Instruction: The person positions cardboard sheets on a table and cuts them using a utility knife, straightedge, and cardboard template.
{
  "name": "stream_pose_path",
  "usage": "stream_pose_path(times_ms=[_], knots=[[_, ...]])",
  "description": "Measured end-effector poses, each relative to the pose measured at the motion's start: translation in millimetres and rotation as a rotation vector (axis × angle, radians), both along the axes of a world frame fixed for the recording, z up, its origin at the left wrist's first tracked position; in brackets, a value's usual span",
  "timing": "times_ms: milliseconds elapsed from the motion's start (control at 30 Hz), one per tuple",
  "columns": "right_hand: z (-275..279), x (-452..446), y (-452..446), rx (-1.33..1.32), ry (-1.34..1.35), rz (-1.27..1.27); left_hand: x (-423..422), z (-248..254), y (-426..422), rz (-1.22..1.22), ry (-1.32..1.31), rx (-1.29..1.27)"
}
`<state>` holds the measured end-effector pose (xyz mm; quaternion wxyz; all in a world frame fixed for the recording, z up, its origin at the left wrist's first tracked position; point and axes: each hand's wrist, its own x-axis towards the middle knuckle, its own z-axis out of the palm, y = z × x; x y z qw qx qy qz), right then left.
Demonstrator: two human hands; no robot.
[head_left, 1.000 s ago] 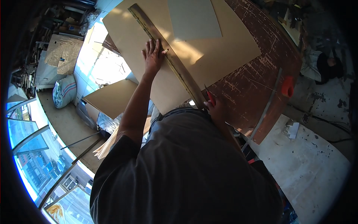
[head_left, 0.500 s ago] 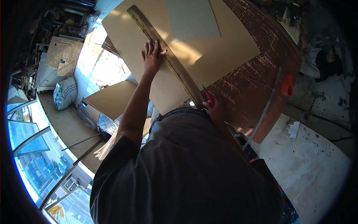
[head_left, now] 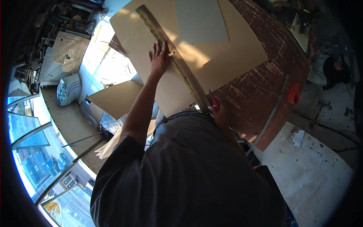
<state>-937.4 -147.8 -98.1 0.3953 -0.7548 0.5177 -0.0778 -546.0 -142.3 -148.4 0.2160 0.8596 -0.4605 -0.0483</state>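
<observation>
A long flat ruler lies slantwise across a large tan board, its lower end near my body. My left hand rests with spread fingers on the board and the ruler's left edge, about a third of the way down from its far end. Close to my waist, my right hand is wrapped round a red-handled cutter beside the ruler's lower end; the blade points up and away from me. A grey sheet lies on the board's far part.
Under the board is a scratched red-brown table. On its right side are a metal strip and an orange-red ring-shaped object. A stained white surface stands at the lower right. At the left are a stuffed sack and stacked boards.
The whole view has shifted slightly, so the board and table appear a little farther right. Both hands keep about the same place on the ruler and beside it.
</observation>
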Motion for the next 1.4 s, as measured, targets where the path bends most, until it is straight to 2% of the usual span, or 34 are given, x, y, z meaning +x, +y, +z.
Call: stream_pose_path(times_ms=[800,967,1167,1400], knots=[[3,2,0,0.058,0.001,-0.033,0,-1,0,0.014,0.062,-0.049],[12,5,-1,-0.012,0.036,-0.013,2,0,2,-0.004,0.054,-0.002],[11,5,-2,0.051,0.025,-0.04,3,-8,2,-0.007,0.035,-0.025],[7,3,-2,0.0,0.031,-0.026,3,-8,1,-0.005,0.052,-0.042]])
